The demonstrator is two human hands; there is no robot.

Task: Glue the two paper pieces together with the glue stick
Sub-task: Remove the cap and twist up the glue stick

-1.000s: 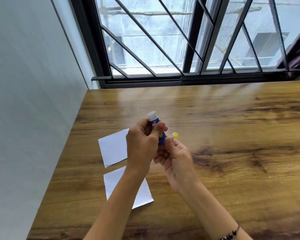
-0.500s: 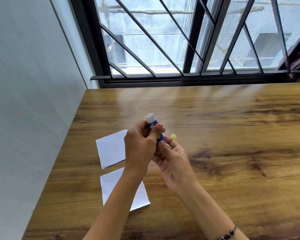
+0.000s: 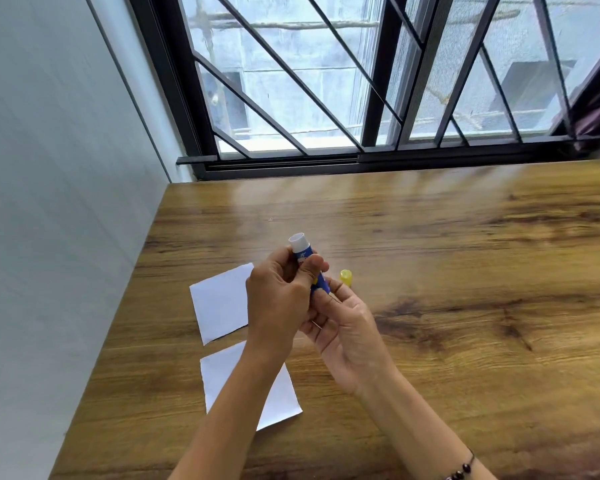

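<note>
A blue glue stick [image 3: 305,255] with a white open top is held upright and slightly tilted above the wooden table [image 3: 430,271]. My left hand [image 3: 280,299] grips its body with thumb and fingers. My right hand [image 3: 343,327] holds its lower end from below. The yellow cap [image 3: 346,277] lies on the table just right of my fingers. Two white paper pieces lie on the table at the left: the far paper piece [image 3: 220,303] and the near paper piece [image 3: 278,396], both partly hidden by my left forearm.
A grey wall [image 3: 56,237] runs along the table's left edge. A barred window [image 3: 361,98] with a dark frame stands behind the table's far edge. A beaded bracelet [image 3: 459,472] is on my right wrist.
The glue stick and both hands have stayed in nearly the same grip. The view has shifted slightly, and the fingers of my right hand have moved a little around the stick's lower end.
</note>
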